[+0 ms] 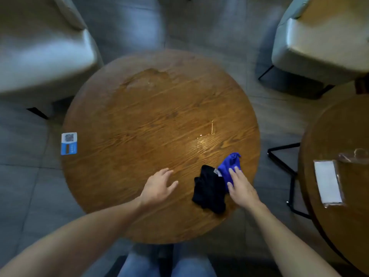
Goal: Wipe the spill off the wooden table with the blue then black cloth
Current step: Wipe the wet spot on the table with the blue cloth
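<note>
While the right hand [240, 188] was laid flat, fingers open, on the blue cloth [229, 164], black cloth [209, 190] crumpled touching beside it, left hand [157, 188] spread open over the surface [139, 126], spill [201, 142] seen glistening near the blue cloth.

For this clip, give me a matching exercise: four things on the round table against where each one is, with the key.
Things:
1. blue cloth
2. black cloth
3. left hand
4. sticker

Places:
A. flat on bare wood, holding nothing
B. at the table's left edge
C. under the right hand's fingers
D. bunched between the two hands

Pairs: 1-C, 2-D, 3-A, 4-B
</note>
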